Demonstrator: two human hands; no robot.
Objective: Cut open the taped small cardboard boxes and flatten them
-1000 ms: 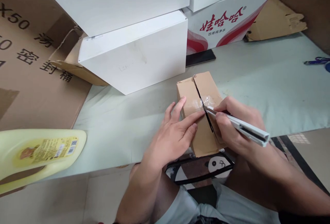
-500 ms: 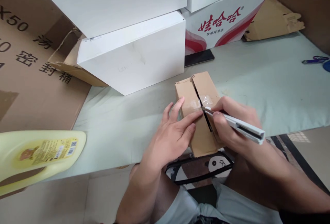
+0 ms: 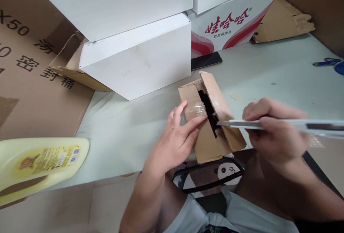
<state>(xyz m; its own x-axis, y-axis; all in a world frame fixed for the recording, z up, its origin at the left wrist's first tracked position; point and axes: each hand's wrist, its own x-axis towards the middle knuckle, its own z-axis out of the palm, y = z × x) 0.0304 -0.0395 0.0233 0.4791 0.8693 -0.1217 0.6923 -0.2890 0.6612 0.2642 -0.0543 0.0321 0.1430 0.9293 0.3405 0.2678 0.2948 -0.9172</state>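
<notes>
A small brown cardboard box lies near the table's front edge, its top split along the middle. The right flap is tilted up and a dark gap shows between the flaps; whatever is inside is hidden. Clear tape sticks to the left flap. My left hand rests on that flap with its fingers stretched out and apart. To the right of the box, my right hand is closed round a white utility knife, slightly blurred by motion. The extended blade reaches over the right flap, its tip at the gap.
White boxes are stacked at the back, beside a red-and-white carton and a black phone. A yellow bottle lies front left, near a large brown carton. Blue-purple scissors lie far right.
My right hand has moved right with the utility knife, now held more level. The box's right flap has lifted and the slit has widened. My left hand has stayed nearly in place.
</notes>
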